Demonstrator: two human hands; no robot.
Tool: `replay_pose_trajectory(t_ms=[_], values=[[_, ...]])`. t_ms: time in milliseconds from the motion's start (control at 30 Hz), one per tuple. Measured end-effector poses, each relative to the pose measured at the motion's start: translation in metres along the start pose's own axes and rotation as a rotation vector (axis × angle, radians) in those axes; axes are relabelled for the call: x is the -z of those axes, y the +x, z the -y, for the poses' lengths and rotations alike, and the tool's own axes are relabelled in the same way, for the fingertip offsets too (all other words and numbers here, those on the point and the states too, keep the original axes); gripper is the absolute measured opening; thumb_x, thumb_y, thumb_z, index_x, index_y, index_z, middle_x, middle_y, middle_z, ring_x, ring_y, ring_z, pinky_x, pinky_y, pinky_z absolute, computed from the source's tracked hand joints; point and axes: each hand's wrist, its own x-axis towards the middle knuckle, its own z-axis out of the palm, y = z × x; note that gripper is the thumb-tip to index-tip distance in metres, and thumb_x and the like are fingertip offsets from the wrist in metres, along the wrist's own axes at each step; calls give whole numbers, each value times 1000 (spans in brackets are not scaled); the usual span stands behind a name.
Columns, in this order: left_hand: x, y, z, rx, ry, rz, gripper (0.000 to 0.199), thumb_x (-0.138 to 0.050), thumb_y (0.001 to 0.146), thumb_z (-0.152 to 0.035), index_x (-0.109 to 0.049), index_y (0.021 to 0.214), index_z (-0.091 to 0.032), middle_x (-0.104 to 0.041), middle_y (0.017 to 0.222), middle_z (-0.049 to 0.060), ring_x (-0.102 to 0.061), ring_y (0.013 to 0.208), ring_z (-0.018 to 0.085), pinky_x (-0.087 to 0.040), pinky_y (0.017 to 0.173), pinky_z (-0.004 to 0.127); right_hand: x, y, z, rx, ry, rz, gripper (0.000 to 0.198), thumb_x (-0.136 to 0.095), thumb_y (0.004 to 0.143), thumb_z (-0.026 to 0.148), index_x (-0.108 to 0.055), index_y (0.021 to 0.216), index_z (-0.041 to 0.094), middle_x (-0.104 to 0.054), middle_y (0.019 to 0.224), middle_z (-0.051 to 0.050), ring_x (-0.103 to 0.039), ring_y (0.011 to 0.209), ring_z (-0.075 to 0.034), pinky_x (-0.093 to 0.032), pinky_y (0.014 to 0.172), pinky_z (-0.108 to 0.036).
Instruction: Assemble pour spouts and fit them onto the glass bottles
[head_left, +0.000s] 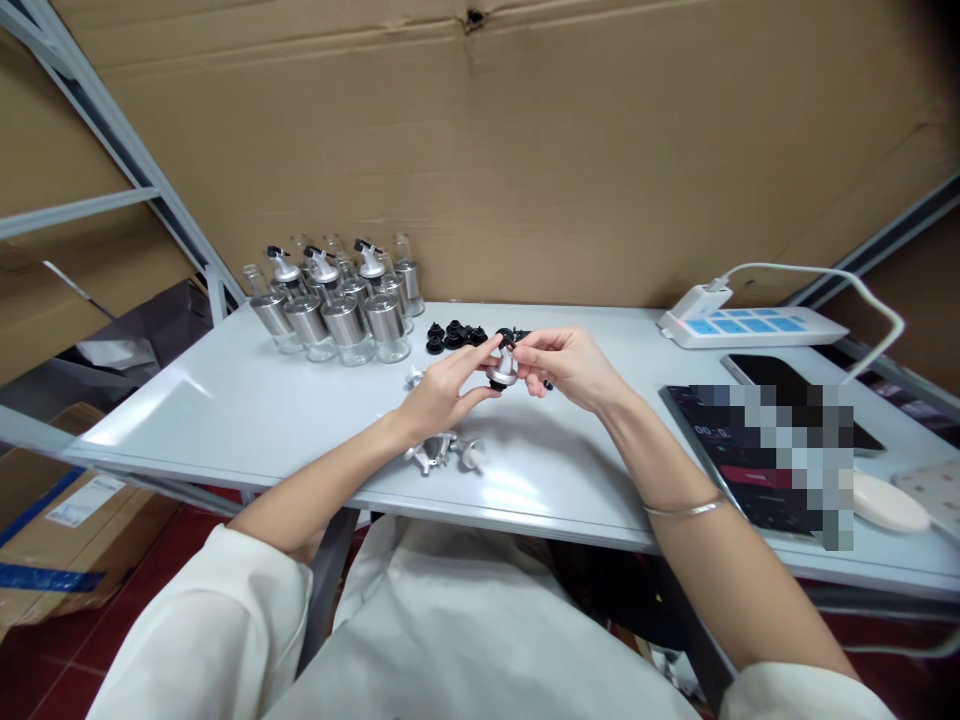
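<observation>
One pourer top point(502, 378) is gripped at frame centre between the slightly parted thumb and fingers of the left hand point(442, 388), and pinched by the right hand point(568, 365). "00:0" is displayed on the tablet point(750, 503), lower right; the carton label point(85, 499), lower left, is illegible.

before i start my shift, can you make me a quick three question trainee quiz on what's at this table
1. Multiple choice: what is between the left hand's and right hand's fingers?
A) a clear glass bottle
B) a silver-and-black pour spout
C) a white phone charger
2. Count: how many clear glass bottles with steel sleeves visibly carry a spout on top?
3. Left or right: toward which side of the smooth white table, as the person sees it, does the long white plastic power strip lie?

Key: 1. B; 2. three; 3. right
</observation>
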Motion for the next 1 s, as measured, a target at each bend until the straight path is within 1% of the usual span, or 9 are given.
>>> replay_pose_trajectory(t_ms=[167, 367, 533, 667, 767, 900, 967, 1000], values=[[-1, -1, 1, 42, -47, -10, 65, -61, 85, -31, -31, 143, -24, -66, 105, 7, -65, 94, 15, -54, 89, 33, 2, -1, -1, 65, -71, 2, 34, -81, 60, 46, -67, 61, 15, -61, 49, 1, -52, 34, -9, -41, 35, -21], [-2, -2, 4, 53, -46, -8, 66, -63, 84, -30, -33, 143, -25, -65, 102, 6, -65, 89, 14, -55, 86, 31, 2, -1, 1, 93, -153, 5, 35, -78, 63, 49, -66, 61, 16, -60, 49, 1, -53, 35, -9, -41, 36, -22], [-3, -2, 7, 46, -28, -20, 66, -65, 82, -31, -36, 141, -23, -66, 99, 7, -66, 88, 15, -56, 82, 30, 1, 0, -3, 134, -268, 23, 45, -69, 69, 57, -62, 56, 16, -54, 40, 1, -50, 34, -9, -40, 38, -23], [-4, -2, 7, 49, -28, -27, 68, -66, 81, -31, -36, 141, -22, -66, 99, 7, -66, 87, 15, -56, 81, 31, 2, 0, -4, 187, -386, 32, 49, -61, 75, 60, -58, 55, 16, -53, 39, 1, -46, 34, -8, -39, 41, -23], [-4, -2, 8, 49, -29, -28, 66, -66, 81, -30, -37, 140, -22, -66, 98, 7, -66, 87, 15, -56, 81, 31, 2, -1, -3, 203, -448, 61, 50, -56, 79, 60, -57, 55, 16, -53, 40, 1, -46, 37, -9, -39, 43, -24], [-3, -2, 8, 42, -26, -27, 66, -66, 80, -31, -38, 139, -21, -66, 97, 7, -66, 87, 15, -56, 81, 31, 2, -2, -3, 243, -558, 80, 50, -50, 85, 54, -55, 54, 16, -55, 45, -1, -48, 42, -9, -39, 48, -24], [-3, -1, 8, 46, -29, -29, 65, -67, 80, -31, -40, 138, -20, -66, 97, 7, -65, 87, 14, -56, 81, 30, 2, -2, -3, 268, -611, 62, 47, -49, 87, 51, -60, 58, 15, -55, 47, -1, -48, 45, -10, -38, 50, -24], [-2, -1, 8, 48, -32, -29, 65, -67, 80, -32, -40, 138, -20, -66, 97, 7, -65, 86, 14, -56, 81, 30, 2, -2, -3, 273, -628, 50, 44, -51, 86, 49, -64, 64, 14, -54, 47, -1, -47, 46, -10, -38, 50, -24]])
